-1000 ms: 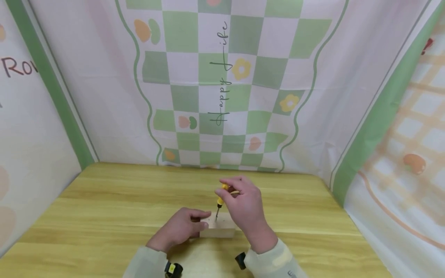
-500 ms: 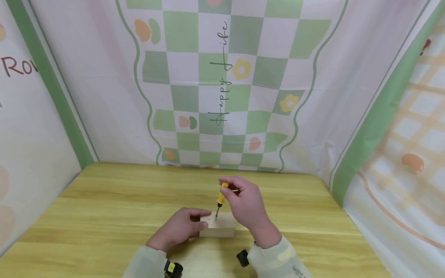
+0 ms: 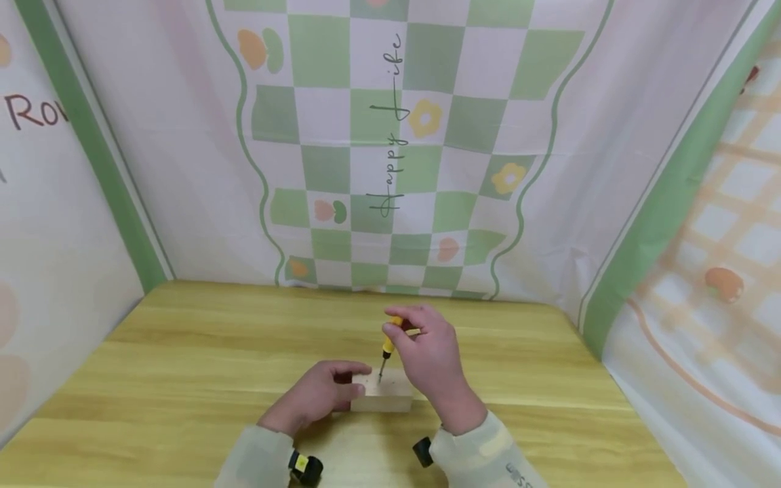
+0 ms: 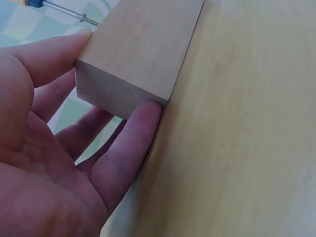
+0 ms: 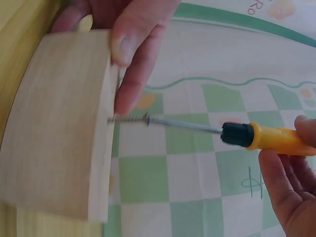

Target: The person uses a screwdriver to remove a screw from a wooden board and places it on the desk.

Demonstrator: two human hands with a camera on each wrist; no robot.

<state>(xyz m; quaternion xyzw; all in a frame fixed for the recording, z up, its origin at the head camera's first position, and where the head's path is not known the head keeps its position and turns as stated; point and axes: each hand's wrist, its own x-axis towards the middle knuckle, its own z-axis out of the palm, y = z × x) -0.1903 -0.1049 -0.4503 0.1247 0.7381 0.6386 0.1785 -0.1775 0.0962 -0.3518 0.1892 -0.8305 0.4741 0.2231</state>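
A pale wooden block (image 3: 382,402) lies on the table with several small dark marks on its top. My left hand (image 3: 320,394) grips the block's left end, thumb on the near top edge and other fingers around the end and far side. In my right hand (image 3: 430,351) is a yellow screwdriver (image 5: 276,139) with a black collar, its handle pinched between thumb and fingers. The steel shaft points down at the block, slightly tilted. Its tip meets the head of a screw (image 5: 132,119), which stands up from the block's top with most of its thread showing.
The wood-grain table (image 3: 219,346) reaches back to a hanging cloth (image 3: 421,203) with green and white checks. More printed cloth closes off both sides. A black wrist camera (image 3: 307,469) sits by the left sleeve, another (image 3: 422,451) by the right.
My right fingers have shifted on the screwdriver handle, and the right wrist has turned slightly out and back. The left hand keeps its grip on the block. The head view has tilted slightly.
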